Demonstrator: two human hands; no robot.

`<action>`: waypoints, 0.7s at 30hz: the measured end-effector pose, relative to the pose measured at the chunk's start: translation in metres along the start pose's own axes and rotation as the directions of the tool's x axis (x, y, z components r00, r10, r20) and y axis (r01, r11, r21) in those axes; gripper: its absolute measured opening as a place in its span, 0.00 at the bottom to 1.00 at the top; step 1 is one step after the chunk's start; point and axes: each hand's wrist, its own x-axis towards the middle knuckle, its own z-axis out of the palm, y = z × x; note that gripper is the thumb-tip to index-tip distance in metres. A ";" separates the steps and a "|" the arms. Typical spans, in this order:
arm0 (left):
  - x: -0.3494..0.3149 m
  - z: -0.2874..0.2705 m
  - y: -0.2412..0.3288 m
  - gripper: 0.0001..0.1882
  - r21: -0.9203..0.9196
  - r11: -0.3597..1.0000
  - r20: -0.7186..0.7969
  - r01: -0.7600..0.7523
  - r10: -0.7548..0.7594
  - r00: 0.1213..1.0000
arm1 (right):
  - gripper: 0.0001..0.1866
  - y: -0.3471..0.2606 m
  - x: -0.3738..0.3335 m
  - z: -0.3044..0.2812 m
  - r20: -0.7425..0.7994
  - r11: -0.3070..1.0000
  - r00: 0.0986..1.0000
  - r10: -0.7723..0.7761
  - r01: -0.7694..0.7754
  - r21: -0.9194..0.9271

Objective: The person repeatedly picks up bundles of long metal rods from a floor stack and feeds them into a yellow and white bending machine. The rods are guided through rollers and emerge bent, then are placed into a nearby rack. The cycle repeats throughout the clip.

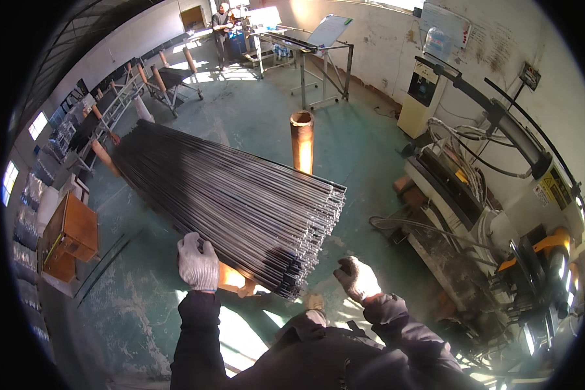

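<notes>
Rods (240, 195), dark and thin, in one long pile above the green floor (143, 286), straight in front of us; what bears the pile is mostly hidden. Long axis runs slantwise, from the far end at upper left to the near end at lower right, the rods lying roughly parallel. Near ends face right and towards us, stepped unevenly and catching the light; the far part lies in shade. Our left hand (200, 262), in a pale glove, is at the pile's near left edge, fingers curled; we cannot tell whether it grips a rod or only rests there. Our right hand (357, 278), gloved alike, is just off the near ends, apart from them, fingers bent inward; we cannot tell whether it is clenched on anything. Counts: two hands; rods too many and too tightly packed to number; two dark strips (104, 268) on the floor at left; one brown tube (302, 143) upright beyond the pile's right side; one wooden cabinet (73, 227); one water dispenser (419, 97) with one clear bottle (439, 43) on top; one other person (221, 32) standing far back. Along our right we log a machine (448, 188) with loose cables. Writing: a yellow label (552, 188) on the machine, a whiteboard (445, 25) on the wall, scrawl on the wall beside it, and a pale sheet (329, 30) on a metal stand (350, 71).
</notes>
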 end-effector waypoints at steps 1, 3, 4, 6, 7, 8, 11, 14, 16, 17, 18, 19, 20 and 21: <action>-0.001 0.004 0.002 0.15 0.040 0.999 -0.011 0.035 -0.035 0.999 | 0.27 -0.003 0.018 -0.005 0.016 1.000 1.000 0.010 -0.010 -0.017; 0.001 0.008 0.006 0.14 0.026 0.996 -0.039 0.089 -0.088 0.995 | 0.27 -0.008 0.064 -0.014 0.015 0.992 1.000 -0.027 0.028 -0.120; 0.001 0.010 0.008 0.15 0.054 0.995 -0.046 0.089 -0.087 0.995 | 0.27 -0.009 0.088 -0.016 0.014 0.984 0.999 -0.052 0.054 -0.169; 0.003 0.014 0.010 0.14 0.077 0.991 -0.043 0.112 -0.109 0.993 | 0.27 -0.008 0.131 -0.014 0.010 0.975 0.998 -0.067 0.068 -0.210; 0.005 0.016 0.010 0.14 0.084 0.990 -0.056 0.114 -0.110 0.992 | 0.27 -0.008 0.156 -0.012 0.012 0.970 0.996 -0.091 0.092 -0.226; 0.004 0.018 0.011 0.12 0.093 0.984 -0.077 0.152 -0.145 0.986 | 0.27 -0.008 0.182 -0.007 0.010 0.956 0.991 -0.131 0.129 -0.264; 0.003 0.026 0.011 0.11 0.147 0.980 -0.125 0.131 -0.113 0.986 | 0.32 -0.010 0.268 0.007 0.066 0.881 0.990 -0.126 0.142 -0.452; 0.001 0.031 0.013 0.09 0.209 0.967 -0.125 0.147 -0.123 0.984 | 0.38 -0.013 0.353 0.025 0.085 0.781 0.974 -0.211 0.220 -0.585; 0.001 0.034 0.017 0.07 0.228 0.955 -0.147 0.190 -0.159 0.976 | 0.39 -0.015 0.392 0.037 0.095 0.745 0.979 -0.178 0.198 -0.637; 0.003 0.034 0.020 0.07 0.239 0.949 -0.155 0.205 -0.172 0.973 | 0.40 -0.017 0.408 0.044 0.109 0.738 0.985 -0.130 0.170 -0.653; 0.005 0.035 0.023 0.07 0.247 0.945 -0.163 0.213 -0.176 0.971 | 0.41 -0.019 0.424 0.050 0.122 0.734 0.991 -0.061 0.127 -0.668; 0.008 0.036 0.026 0.07 0.240 0.941 -0.170 0.238 -0.201 0.965 | 0.42 -0.018 0.434 0.054 0.174 0.681 0.985 -0.010 0.134 -0.720; 0.010 0.038 0.029 0.07 0.217 0.934 -0.167 0.283 -0.250 0.954 | 0.38 -0.017 0.442 0.059 0.196 0.664 0.980 -0.013 0.155 -0.732; 0.013 0.040 0.031 0.07 0.260 0.918 -0.172 0.300 -0.262 0.950 | 0.33 -0.015 0.446 0.062 0.209 0.645 0.977 -0.047 0.189 -0.740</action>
